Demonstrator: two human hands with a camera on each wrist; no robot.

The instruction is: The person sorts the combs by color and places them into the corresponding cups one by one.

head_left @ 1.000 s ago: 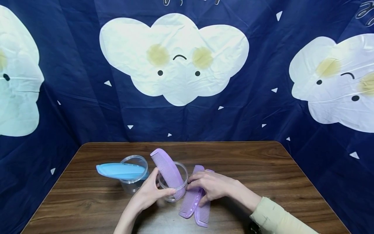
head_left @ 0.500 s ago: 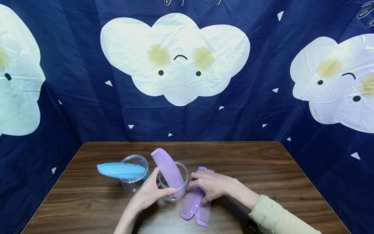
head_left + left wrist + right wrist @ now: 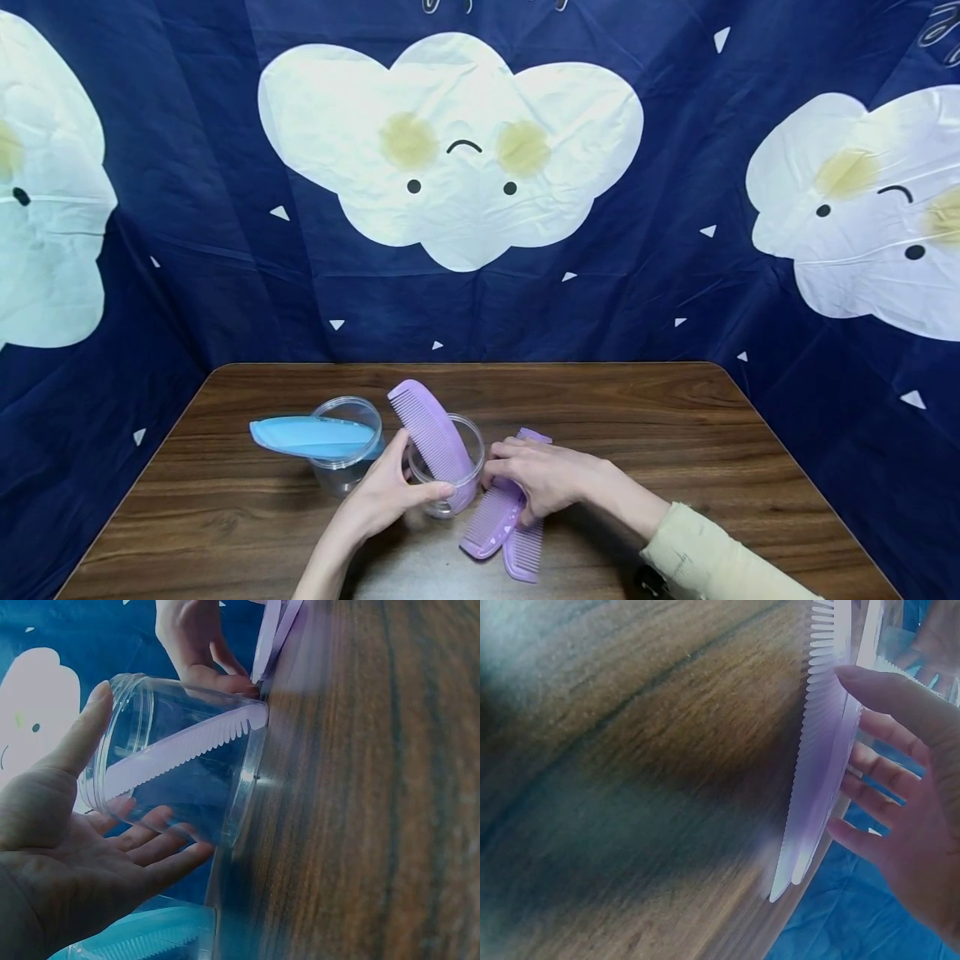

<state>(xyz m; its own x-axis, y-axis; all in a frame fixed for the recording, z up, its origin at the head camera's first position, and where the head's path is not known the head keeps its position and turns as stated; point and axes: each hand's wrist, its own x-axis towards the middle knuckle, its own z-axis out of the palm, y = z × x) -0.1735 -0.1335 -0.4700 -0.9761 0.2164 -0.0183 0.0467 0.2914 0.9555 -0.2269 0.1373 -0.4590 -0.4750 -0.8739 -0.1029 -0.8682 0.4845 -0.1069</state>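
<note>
My left hand point(image 3: 382, 492) grips a clear plastic jar point(image 3: 202, 791), with the thumb near the rim and the fingers around the side. Inside it leans a purple comb point(image 3: 435, 437), its upper half sticking out past the rim. To the right of the jar, two more purple combs lie on the table, overlapping. My right hand point(image 3: 543, 475) is over them and pinches the upper comb point(image 3: 491, 525) between thumb and fingers, covering its far end. The lower comb point(image 3: 525, 554) shows at both ends beneath the hand.
Left of my left hand stands a second clear jar point(image 3: 337, 479) with blue combs point(image 3: 315, 435) leaning out over its left rim. All sits on a brown wooden table point(image 3: 637, 400). A dark blue cloth point(image 3: 675, 275) with white clouds hangs behind.
The upper purple comb has turned a little under my right hand, and its far end has slipped out of sight. My left hand and the jar have stayed put.
</note>
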